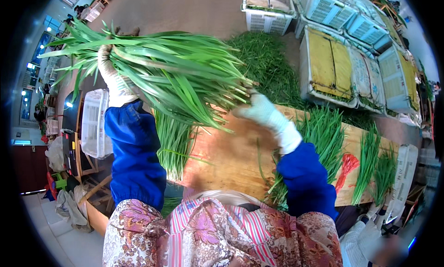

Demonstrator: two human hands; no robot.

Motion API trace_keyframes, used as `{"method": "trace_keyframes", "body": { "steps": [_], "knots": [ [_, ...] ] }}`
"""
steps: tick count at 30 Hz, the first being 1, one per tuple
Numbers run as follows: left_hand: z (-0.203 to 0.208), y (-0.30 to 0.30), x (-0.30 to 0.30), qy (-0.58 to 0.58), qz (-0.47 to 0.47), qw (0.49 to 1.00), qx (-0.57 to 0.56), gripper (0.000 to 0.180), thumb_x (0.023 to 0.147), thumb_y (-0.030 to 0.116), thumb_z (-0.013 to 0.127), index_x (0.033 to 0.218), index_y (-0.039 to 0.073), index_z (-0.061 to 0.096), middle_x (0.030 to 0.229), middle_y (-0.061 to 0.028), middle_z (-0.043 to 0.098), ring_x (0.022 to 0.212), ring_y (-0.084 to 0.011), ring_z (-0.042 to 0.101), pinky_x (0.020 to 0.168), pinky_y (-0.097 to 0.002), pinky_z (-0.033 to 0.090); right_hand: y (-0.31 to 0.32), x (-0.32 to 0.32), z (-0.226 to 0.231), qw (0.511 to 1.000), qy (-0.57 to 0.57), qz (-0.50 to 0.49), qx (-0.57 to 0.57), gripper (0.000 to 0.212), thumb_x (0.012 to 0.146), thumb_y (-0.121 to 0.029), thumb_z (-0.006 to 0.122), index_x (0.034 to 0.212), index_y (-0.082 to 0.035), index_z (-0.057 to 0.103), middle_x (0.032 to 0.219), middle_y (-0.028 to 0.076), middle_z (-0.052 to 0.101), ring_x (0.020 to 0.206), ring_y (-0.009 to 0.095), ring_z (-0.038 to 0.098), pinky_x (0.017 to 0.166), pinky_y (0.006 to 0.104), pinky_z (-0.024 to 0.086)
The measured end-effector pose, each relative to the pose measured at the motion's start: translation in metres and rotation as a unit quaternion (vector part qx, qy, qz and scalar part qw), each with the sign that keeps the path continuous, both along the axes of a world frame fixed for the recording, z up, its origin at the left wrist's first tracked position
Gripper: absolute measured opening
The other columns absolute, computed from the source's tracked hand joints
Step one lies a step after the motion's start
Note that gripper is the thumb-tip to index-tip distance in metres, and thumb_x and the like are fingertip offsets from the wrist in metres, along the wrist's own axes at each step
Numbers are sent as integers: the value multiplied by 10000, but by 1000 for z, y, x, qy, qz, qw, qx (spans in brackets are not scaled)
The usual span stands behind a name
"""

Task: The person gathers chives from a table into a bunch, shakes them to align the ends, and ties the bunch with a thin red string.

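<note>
My left hand (113,77), in a pale glove, is closed round a large bundle of garlic chives (180,63), holding it sideways above the far left of the wooden table (222,156). Leaf tips spread to the left, and the pale stem ends point right. At those stem ends is my right hand (266,112), also gloved, with its fingers apart; blur hides whether it touches the stems. Under the held bundle lies another bunch of chives (173,142). A loose heap of chives (323,133) rests on the table beside my right forearm.
Red plastic strips (347,167) lie between the heap and smaller chive bunches (366,160) at right. Green trimmings (263,59) cover the floor beyond the table. Packed crates (330,63) stand far right; a white crate (96,123) stands left. Another person's sleeve (360,237) shows lower right.
</note>
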State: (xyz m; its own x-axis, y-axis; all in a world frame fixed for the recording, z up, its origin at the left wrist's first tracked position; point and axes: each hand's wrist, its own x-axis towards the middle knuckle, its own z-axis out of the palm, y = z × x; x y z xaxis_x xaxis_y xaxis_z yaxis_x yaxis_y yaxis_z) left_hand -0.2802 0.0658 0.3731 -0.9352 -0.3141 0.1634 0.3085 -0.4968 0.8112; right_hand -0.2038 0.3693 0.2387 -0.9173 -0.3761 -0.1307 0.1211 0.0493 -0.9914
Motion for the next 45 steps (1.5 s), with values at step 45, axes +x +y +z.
{"method": "trace_keyframes", "body": {
  "steps": [45],
  "knots": [
    [62,-38,29,40,51,984,163,321,807,296,625,1014,58,566,925,-108,622,822,-256,613,755,-401,521,-15,-64,131,585,541,-65,601,108,726,-167,587,631,-136,627,618,52,615,620,238,616,585,385,482]
  ]
}}
